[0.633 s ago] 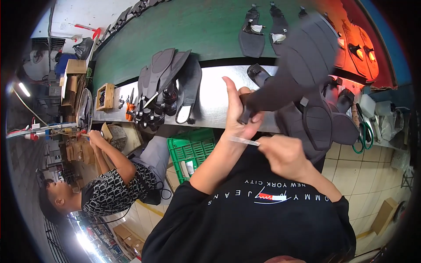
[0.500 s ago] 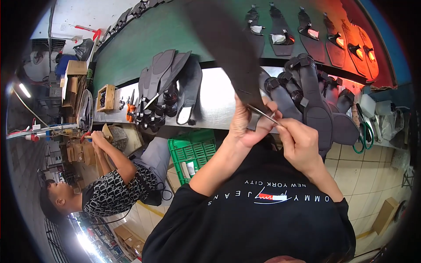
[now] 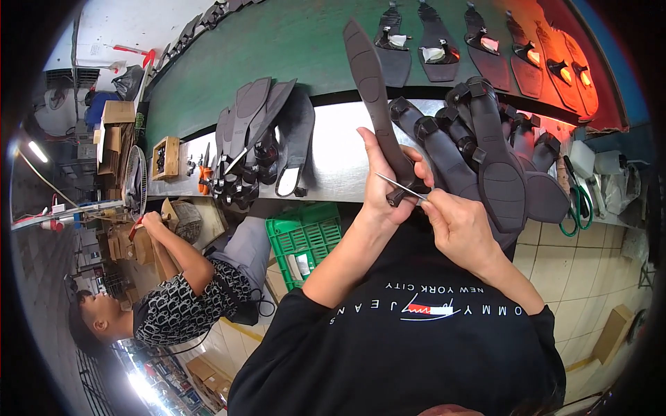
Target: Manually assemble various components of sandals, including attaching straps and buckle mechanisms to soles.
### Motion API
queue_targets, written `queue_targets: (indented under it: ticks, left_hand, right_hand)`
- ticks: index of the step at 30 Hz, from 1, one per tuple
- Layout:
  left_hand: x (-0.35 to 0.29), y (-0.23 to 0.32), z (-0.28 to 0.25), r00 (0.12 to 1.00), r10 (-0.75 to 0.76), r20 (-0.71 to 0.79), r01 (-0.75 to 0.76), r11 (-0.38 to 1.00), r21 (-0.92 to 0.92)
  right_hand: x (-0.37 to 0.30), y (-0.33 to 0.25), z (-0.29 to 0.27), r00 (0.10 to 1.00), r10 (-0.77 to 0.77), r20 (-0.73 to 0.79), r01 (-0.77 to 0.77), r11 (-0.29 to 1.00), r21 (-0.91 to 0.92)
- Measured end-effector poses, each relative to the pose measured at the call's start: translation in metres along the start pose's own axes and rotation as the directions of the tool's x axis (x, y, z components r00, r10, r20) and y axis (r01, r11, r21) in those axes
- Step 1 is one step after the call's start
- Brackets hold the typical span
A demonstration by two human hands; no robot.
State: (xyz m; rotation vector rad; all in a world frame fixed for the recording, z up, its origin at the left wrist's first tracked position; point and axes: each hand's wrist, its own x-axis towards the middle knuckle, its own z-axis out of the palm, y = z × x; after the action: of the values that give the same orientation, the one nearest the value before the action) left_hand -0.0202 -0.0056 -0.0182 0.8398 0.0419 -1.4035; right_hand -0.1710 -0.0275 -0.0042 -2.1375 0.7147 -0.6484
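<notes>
My left hand point(image 3: 385, 184) is wrapped round a dark grey sandal sole point(image 3: 371, 83), whose long end points up and away over the bench. At its near end, a small black strap piece point(image 3: 397, 198) sits by my palm. Between finger and thumb, my right hand point(image 3: 454, 220) pinches a thin, pointed metal rod point(image 3: 399, 186). The rod crosses in front of the sole's near end. Just right of my hands lies a pile of dark soles with black straps point(image 3: 501, 179).
Another stack of dark soles point(image 3: 253, 114) lies left on the metal bench point(image 3: 340, 152), near orange-handled pliers point(image 3: 205, 179) and a wooden box point(image 3: 166, 158). A green belt point(image 3: 208, 104) carries strapped soles. Below are a green crate point(image 3: 302, 239) and, at left, a co-worker point(image 3: 187, 298).
The sole has turned from showing its broad plain face to a narrower side view with its grooved surface showing. Both hands remain close together, the rod still in the right.
</notes>
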Motion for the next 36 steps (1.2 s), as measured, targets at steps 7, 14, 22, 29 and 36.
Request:
queue_targets:
  ticks: [7, 14, 22, 29, 36]
  left_hand:
    - [0.004, 0.002, 0.004, 0.989, -0.088, -0.121, 0.098, 0.992, 0.08]
    - [0.015, 0.016, 0.005, 0.994, -0.057, -0.09, 0.064, 0.995, 0.08]
    - [-0.015, 0.013, 0.008, 0.949, 0.164, 0.268, -0.252, 0.908, 0.335]
    - [0.0, -0.011, -0.007, 0.911, 0.358, 0.205, -0.411, 0.748, 0.52]
    - [-0.012, -0.002, 0.0, 0.946, 0.292, 0.139, -0.322, 0.8, 0.506]
  right_hand:
    - [-0.003, 0.002, -0.003, 0.998, -0.045, 0.052, 0.045, 0.999, 0.005]
    - [-0.02, -0.009, 0.009, 0.96, -0.167, 0.225, 0.155, 0.985, 0.073]
    - [0.017, -0.001, -0.021, 0.989, 0.083, -0.123, -0.017, 0.886, 0.463]
    - [0.03, 0.002, -0.017, 0.992, -0.037, -0.121, 0.084, 0.908, 0.411]
    - [0.036, -0.008, -0.004, 0.93, -0.228, -0.289, 0.294, 0.932, 0.211]
